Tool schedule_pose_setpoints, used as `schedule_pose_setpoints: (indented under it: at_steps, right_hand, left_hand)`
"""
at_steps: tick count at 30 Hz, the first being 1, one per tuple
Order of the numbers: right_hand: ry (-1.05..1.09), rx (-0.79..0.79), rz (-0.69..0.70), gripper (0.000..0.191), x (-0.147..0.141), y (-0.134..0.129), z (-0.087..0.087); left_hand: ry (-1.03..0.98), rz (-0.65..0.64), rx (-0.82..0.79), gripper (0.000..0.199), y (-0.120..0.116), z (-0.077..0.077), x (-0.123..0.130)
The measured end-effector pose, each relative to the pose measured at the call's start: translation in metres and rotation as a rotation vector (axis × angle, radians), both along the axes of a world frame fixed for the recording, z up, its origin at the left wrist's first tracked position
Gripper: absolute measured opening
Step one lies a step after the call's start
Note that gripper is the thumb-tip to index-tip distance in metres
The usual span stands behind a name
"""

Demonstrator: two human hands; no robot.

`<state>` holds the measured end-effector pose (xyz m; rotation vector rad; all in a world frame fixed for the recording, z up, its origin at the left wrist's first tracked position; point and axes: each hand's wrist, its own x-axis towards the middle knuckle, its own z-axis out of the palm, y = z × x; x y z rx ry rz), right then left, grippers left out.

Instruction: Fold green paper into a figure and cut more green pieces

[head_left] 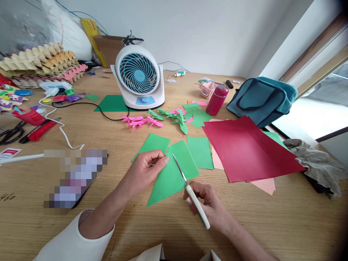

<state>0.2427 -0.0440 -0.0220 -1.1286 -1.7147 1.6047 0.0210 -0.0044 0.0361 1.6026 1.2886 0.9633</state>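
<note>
My left hand (149, 165) pinches the left edge of a green paper sheet (170, 177) above the wooden table. My right hand (205, 203) grips white-handled scissors (197, 206), whose blades lie across the same sheet and point up and to the left. Behind it are two more green pieces, one at the left (153, 143) and one at the right (199, 152). Pink paper figures (138, 122) and green paper figures (182, 123) lie farther back.
A white fan (141, 79) stands at the back. Dark red sheets (247, 148), a red bottle (217, 99) and a teal bag (261, 101) are on the right. A blurred-out device (81, 179), black scissors (12, 134) and egg trays (40, 65) are on the left.
</note>
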Motion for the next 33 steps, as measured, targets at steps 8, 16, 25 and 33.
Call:
schedule_pose_setpoints:
  at_steps: [8, 16, 25, 33]
  right_hand:
    - [-0.014, -0.018, 0.009, 0.025, -0.0020, -0.0009, 0.0058]
    - [0.014, -0.084, 0.011, 0.024, -0.0057, -0.0006, 0.0103]
    - [0.010, -0.055, -0.003, 0.023, -0.0037, -0.0017, 0.0063]
    - [0.015, -0.044, 0.001, 0.028, -0.0033, -0.0022, 0.0019]
  left_hand:
    - [-0.015, 0.042, -0.045, 0.038, -0.0006, -0.0018, -0.0012]
    - [-0.010, 0.051, -0.014, 0.038, -0.0015, -0.0009, -0.0002]
    - [-0.004, 0.003, 0.018, 0.038, -0.0017, -0.0021, 0.0029]
    - [0.008, 0.017, 0.011, 0.038, -0.0018, -0.0028, 0.0033]
